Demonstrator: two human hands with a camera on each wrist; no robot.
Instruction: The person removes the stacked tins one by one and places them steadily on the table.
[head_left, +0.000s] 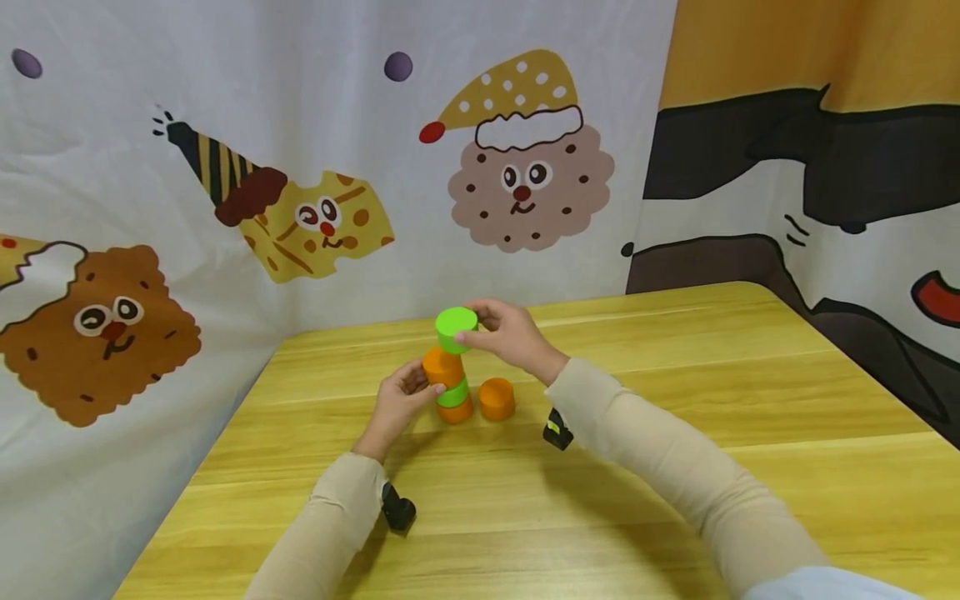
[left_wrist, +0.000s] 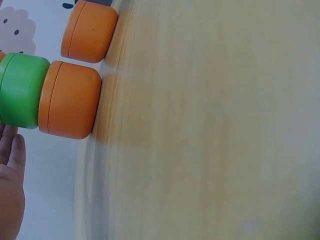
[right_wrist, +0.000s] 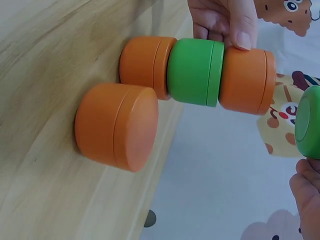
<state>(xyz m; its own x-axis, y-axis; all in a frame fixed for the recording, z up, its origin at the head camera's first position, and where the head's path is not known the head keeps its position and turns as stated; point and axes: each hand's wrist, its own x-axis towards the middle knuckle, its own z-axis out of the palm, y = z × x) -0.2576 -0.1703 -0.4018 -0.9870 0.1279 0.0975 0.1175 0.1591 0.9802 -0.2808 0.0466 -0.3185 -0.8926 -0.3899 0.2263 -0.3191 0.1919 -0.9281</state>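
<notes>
Three small round lidded jars stand stacked on the table: an orange jar [right_wrist: 146, 62] at the bottom, a green jar [right_wrist: 192, 71] in the middle and another orange jar [head_left: 442, 365] on top. My left hand [head_left: 396, 404] steadies the top orange jar from the left, its thumb against the near side and fingers behind. Above the stack, my right hand [head_left: 517, 337] pinches a second green jar [head_left: 456, 327] between thumb and fingers, apart from the stack in the right wrist view. A loose orange jar [head_left: 497, 398] stands just right of the stack.
The wood-grain table [head_left: 675, 400] reaches back to a curtain [head_left: 360, 100] printed with cartoon biscuits and cheese. Small black devices hang at both wrists, one at the left cuff [head_left: 398, 510] and one at the right cuff [head_left: 557, 430].
</notes>
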